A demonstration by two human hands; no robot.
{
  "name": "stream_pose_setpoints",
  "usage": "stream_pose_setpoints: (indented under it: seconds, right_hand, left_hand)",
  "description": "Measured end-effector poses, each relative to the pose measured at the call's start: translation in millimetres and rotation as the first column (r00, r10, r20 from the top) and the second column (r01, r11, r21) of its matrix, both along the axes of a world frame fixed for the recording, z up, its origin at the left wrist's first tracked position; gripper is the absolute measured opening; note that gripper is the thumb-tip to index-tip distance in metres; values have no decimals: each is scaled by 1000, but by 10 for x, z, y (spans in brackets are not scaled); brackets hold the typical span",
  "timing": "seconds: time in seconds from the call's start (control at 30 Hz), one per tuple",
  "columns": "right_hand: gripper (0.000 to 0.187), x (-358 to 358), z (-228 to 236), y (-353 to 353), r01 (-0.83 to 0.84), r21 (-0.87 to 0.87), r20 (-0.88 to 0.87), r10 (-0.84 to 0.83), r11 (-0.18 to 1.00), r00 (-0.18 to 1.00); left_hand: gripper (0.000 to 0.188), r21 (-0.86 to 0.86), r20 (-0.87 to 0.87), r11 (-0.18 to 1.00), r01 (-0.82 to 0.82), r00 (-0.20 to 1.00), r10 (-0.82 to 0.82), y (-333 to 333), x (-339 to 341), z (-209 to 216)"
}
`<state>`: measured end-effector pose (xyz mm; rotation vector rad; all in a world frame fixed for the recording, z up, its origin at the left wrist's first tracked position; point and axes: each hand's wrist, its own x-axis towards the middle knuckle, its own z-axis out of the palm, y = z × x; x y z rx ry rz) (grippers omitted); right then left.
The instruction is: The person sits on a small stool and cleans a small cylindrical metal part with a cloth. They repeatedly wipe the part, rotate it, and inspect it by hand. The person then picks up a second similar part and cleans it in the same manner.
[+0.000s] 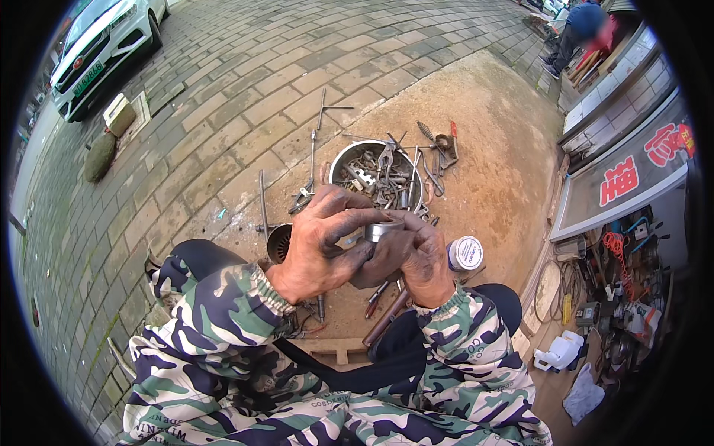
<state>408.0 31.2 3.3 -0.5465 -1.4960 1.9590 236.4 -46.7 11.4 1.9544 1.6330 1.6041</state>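
A shiny metal ring (378,233), perhaps a bearing, is held up in front of me between both hands. My left hand (316,241) pinches it from the left, with thumb and forefinger closed on its side. On the other side, my right hand (416,256) wraps its fingers around the ring and partly hides it. Dark grime covers the fingers of both hands. Just beyond them on the ground stands a round metal basin (336,157), heaped with pliers and loose metal parts.
A white-lidded tub (468,253) sits right of my hands. Left are a dark slotted metal cup (279,241) and long-handled tools (313,160). A brown tube (387,317) lies near my knees. Cluttered shop goods (621,297) fill the right; a white car (104,44) and another person (576,33) are farther off.
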Motion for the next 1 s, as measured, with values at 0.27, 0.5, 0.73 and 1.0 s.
stream_pose_setpoints:
  seconds: [0.27, 0.5, 0.73, 1.0]
  right_hand:
    - [59, 51, -69, 68, 45, 66, -61, -41, 997, 997]
    - [48, 4, -130, 40, -105, -350, -309, -9, 931, 951]
    - [43, 37, -61, 82, 77, 139, 77, -89, 987, 993]
    - [35, 48, -230, 119, 132, -88, -140, -143, 987, 980]
  left_hand:
    - [40, 14, 42, 998, 66, 997, -66, 19, -46, -38]
    - [40, -7, 98, 996, 85, 992, -84, 21, -24, -54]
    - [41, -11, -176, 1000, -25, 984, 22, 27, 14, -21]
    - [36, 11, 43, 997, 82, 996, -82, 8, 9, 17]
